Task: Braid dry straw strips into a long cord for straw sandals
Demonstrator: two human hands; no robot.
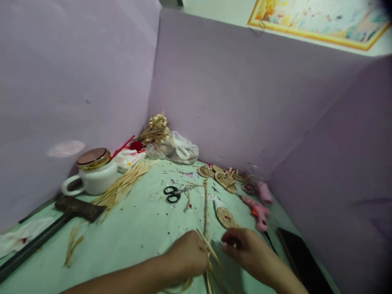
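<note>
My left hand is closed round several pale straw strips near the front of the pale green table. A long braided straw cord runs from that hand away toward the back. My right hand hovers just right of the strips with its fingers curled toward them; what they pinch is blurred. A small woven straw oval lies just beyond my right hand.
Black-handled scissors lie mid-table. A pink glue gun, more woven ovals, a white lidded mug, a straw bundle, a hammer, a plastic bag and a dark phone surround them. Purple panels wall the table.
</note>
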